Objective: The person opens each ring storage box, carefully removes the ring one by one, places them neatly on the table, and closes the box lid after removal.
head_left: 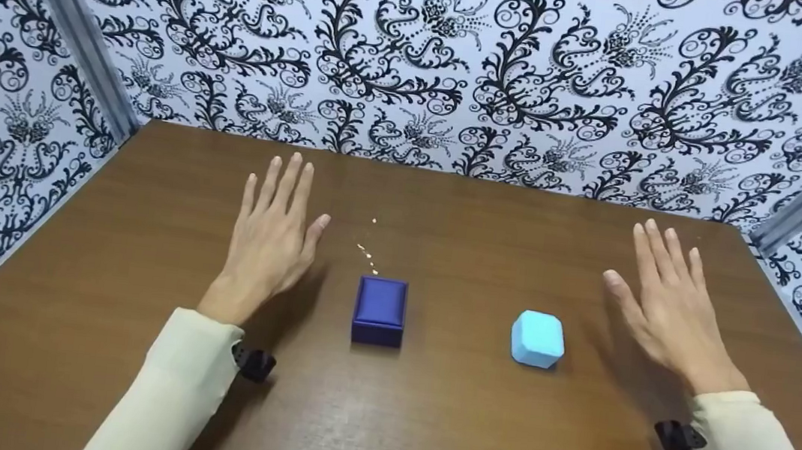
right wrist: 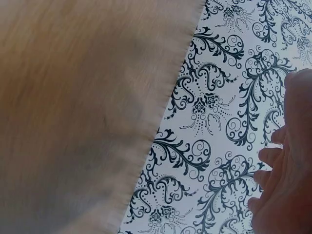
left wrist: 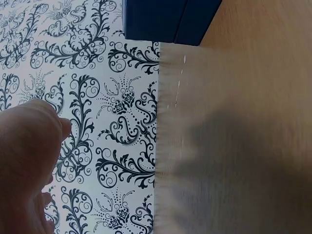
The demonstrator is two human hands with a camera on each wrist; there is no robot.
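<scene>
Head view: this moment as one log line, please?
left hand: holding nothing; right hand: holding nothing; blue box: closed, untouched; turquoise cube: untouched, between blue box and right hand

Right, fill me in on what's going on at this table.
Nothing is being held. A person's left hand and right hand hover over a wooden table, fingers extended. Between them sit a closed dark blue box, nearer the left hand, and a light blue cube, nearer the right.

Box [head_left: 380, 312] — left of cube [head_left: 537, 339]
</scene>
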